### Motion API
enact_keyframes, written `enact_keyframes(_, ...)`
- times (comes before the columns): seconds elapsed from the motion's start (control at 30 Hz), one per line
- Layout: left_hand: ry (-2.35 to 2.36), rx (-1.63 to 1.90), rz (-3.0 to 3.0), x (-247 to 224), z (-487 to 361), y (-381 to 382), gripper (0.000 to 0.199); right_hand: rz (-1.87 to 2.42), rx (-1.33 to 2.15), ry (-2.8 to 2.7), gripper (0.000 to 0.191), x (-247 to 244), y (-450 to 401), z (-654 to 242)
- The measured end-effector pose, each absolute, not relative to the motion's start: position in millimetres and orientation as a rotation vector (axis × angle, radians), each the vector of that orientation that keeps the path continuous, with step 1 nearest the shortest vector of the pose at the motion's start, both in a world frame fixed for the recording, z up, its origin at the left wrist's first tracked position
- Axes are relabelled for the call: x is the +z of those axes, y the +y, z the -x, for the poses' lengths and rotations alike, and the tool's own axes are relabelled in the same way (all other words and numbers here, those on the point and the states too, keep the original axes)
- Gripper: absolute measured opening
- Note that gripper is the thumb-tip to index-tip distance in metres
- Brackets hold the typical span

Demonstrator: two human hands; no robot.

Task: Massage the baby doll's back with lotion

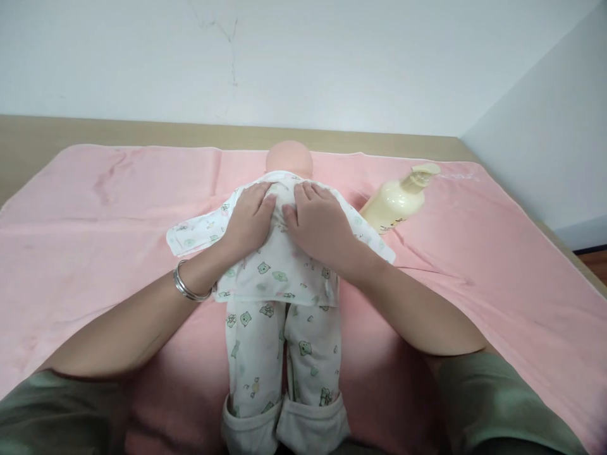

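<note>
One doll (pixel 289 158) lies stretched out on a pink cloth (pixel 104 215), directly in front of the person, its rounded head directed away and its legs toward the person. It is dressed in a white printed shirt (pixel 279 275) and matching trousers (pixel 256 354) with turned-up cuffs; the shirt's sleeves spread to either side.

The left hand (pixel 251 215) and the right hand (pixel 322 218) rest on the upper part of the shirt, just beside each other with a narrow gap between the thumbs. Both are laid flat, fingers extended, neither clamped on anything. Pressure applied cannot be determined. A silver bangle (pixel 183 285) encircles the left wrist.

A cream pump bottle (pixel 398 202) is located beyond the doll's right-hand sleeve in view, slanted, its base hidden. The cloth covers most of a tan surface (pixel 190 131), which meets a white wall (pixel 142 69) bearing a branching crack.
</note>
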State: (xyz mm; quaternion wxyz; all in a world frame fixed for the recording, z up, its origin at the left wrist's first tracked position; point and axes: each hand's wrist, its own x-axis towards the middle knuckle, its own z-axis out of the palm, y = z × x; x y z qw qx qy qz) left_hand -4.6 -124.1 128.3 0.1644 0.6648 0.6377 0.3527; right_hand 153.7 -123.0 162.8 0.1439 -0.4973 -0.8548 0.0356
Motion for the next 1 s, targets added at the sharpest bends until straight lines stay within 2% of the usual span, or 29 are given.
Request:
enact_keyframes(0.17, 1.851, 0.962, -1.984, 129, 4, -125, 0.051, 1.379, 0.023, -2.553, 0.056, 164, -135, -152)
enact_keyframes(0.4, 1.92, 0.947, -2.103, 132, -9, -145, 0.054, 1.455, 0.294, -2.342, 0.057, 155, -99, -156)
enact_keyframes(0.6, 1.855, 0.876, -2.12, 139, -11, -145, 0.051, 1.416, 0.114, -2.444, 0.055, 159, -118, -154)
enact_keyframes(0.73, 1.845, 0.768, -2.049, 147, -1, -129, 0.042, 1.382, -0.002, -2.563, 0.054, 167, -139, -151)
enact_keyframes(0.9, 1.904, 0.82, -2.008, 142, 1, -127, 0.05, 1.44, 0.252, -2.452, 0.058, 167, -121, -153)
enact_keyframes(1.0, 1.932, 0.874, -2.089, 139, -4, -136, 0.048, 1.55, 0.371, -2.374, 0.064, 162, -101, -156)
